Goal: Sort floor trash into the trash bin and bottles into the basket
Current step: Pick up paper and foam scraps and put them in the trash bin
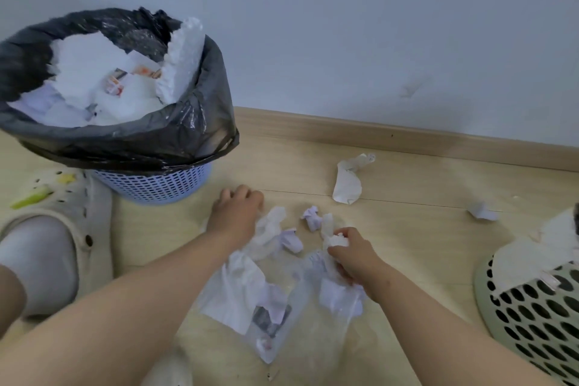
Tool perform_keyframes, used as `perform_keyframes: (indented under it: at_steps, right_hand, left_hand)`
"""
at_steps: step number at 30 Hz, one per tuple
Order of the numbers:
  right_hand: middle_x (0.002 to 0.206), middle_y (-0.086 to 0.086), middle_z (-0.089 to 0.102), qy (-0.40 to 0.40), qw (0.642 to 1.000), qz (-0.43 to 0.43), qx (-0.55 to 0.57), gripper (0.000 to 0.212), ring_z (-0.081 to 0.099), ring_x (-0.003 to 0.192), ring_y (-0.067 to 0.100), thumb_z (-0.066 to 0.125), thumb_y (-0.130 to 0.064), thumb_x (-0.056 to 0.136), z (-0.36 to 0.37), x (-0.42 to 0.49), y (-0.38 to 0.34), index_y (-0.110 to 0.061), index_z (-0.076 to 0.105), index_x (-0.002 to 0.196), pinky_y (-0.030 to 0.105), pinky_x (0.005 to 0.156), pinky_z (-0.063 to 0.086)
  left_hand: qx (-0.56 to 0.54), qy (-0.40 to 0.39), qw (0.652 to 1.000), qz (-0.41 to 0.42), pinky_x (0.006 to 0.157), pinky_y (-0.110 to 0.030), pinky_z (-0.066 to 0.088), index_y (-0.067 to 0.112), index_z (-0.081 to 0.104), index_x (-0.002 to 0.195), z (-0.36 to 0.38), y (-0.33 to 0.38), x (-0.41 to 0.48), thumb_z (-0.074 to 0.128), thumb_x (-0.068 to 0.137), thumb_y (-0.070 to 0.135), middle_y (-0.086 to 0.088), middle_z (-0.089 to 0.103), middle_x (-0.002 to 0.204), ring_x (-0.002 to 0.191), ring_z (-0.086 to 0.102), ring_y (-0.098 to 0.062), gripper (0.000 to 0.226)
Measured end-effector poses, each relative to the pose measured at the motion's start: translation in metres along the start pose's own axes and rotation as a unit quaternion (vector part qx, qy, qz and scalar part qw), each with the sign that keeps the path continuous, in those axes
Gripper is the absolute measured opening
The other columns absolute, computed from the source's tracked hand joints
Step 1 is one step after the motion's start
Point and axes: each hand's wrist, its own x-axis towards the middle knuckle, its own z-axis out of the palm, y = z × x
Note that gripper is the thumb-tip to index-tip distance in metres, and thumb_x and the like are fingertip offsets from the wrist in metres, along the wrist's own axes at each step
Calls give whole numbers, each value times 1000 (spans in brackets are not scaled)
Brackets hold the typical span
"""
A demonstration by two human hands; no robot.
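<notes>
A blue perforated trash bin (156, 186) lined with a black bag stands at the left, heaped with white foam and paper. A pale green basket (529, 320) sits at the right edge with white paper draped over its rim. Crumpled white tissues (272, 229) and a clear plastic bag (291, 316) lie on the floor between my arms. My left hand (236, 213) rests knuckles-up on the floor beside a tissue, fingers curled. My right hand (354, 255) is closed around a wad of white paper. No bottle shows.
A torn white wrapper (347, 180) lies near the skirting board, and a small paper scrap (482, 212) lies further right. My foot in a white sock and cream clog (59, 229) is at the left beside the bin. The wall runs behind.
</notes>
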Motion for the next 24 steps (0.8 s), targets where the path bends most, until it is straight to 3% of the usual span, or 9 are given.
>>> perform_keyframes:
  at_steps: [3,6,9,13,16,19,24]
  right_hand:
    - [121,10,47,10,997,-44,-68,38,52,103,26,49,-14,88,14,-22,5,-18,46,126,29,76,44]
    - [98,4,55,29,994,-73,-74,39,55,85,19,47,-10,89,22,-45,1,-16,47,128,23,66,44]
    - [80,-1,50,73,989,-114,-52,41,47,62,9,45,-7,90,21,-63,-14,-15,45,130,17,50,36]
    - [82,0,52,87,986,-143,4,36,52,74,20,48,-18,92,9,-90,-41,-17,46,128,28,65,41]
    - [84,-1,51,72,986,-146,44,34,52,70,20,43,-18,95,-2,-107,-64,-18,47,129,26,59,40]
    - [88,3,51,40,982,-160,91,40,47,66,17,36,-9,94,-9,-127,-89,-19,48,130,23,55,40]
    - [92,3,52,11,971,-196,139,47,50,66,14,35,-3,92,-11,-159,-122,-22,42,134,21,57,44]
  left_hand:
    - [-100,-60,993,19,96,-30,39,24,53,121,-1,7,-27,40,90,4,0,44,125,118,38,-27,38]
    - [-121,-72,990,19,101,-33,38,21,54,121,-13,10,-43,43,91,7,-1,39,133,123,37,-25,35]
    - [-131,-61,989,27,104,-34,35,20,53,121,-35,16,-54,46,88,7,-1,25,147,131,32,-25,36]
    - [-176,-55,982,37,102,-31,37,20,53,117,-83,24,-65,50,84,7,2,23,147,131,33,-22,35]
    - [-176,-46,981,65,95,-25,38,16,55,116,-120,23,-70,49,84,0,0,37,134,123,42,-19,37]
    - [-182,-4,982,50,89,-23,39,15,57,117,-162,21,-77,42,87,-6,-4,37,130,118,44,-20,39]
    - [-285,-7,958,16,62,-14,45,18,56,117,-207,19,-95,38,90,-2,-2,57,106,85,52,-15,38]
